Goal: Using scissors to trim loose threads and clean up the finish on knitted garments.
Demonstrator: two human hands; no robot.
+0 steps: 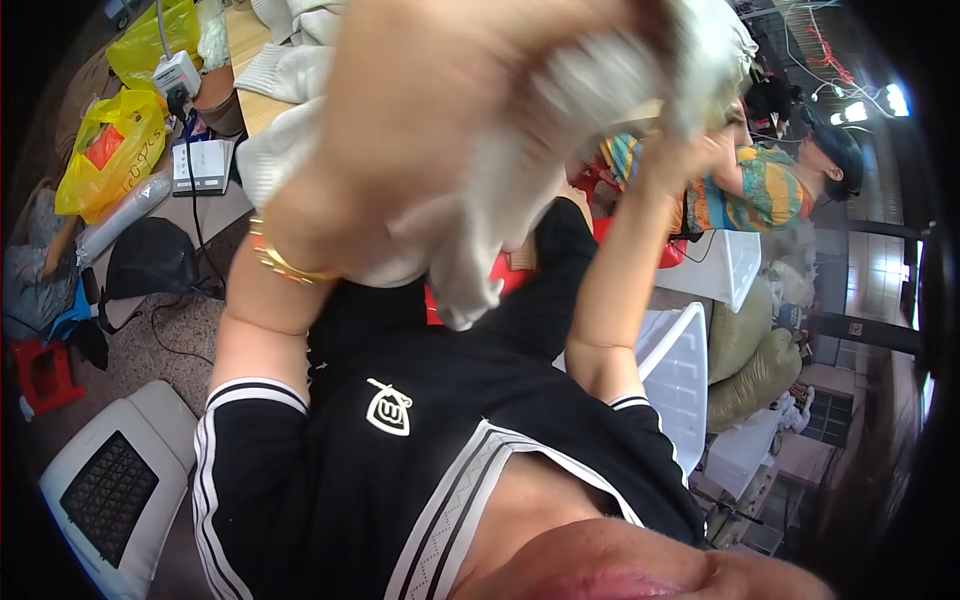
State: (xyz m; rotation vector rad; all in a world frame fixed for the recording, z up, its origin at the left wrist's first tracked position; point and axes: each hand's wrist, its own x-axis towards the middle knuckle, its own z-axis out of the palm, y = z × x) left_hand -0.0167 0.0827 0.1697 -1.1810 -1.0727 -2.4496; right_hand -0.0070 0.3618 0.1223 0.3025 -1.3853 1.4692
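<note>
A whitish knit garment is lifted up close in front of me, smeared by motion. My left hand, with a gold bracelet at its wrist, looms large and blurred over it. Cloth hangs below this hand, which appears closed on the garment, though its fingers are not sharp. On the far side of the cloth my right hand is raised, its fingers seemingly closed around the garment's other part. Behind my left hand, more pale knit pieces with ribbed edges lie on a wooden tabletop.
Yellow plastic bags, a box and a power strip with cables are at the left. A white chair stands lower left. To the right are white plastic bins, stuffed sacks and another person in a patterned shirt.
</note>
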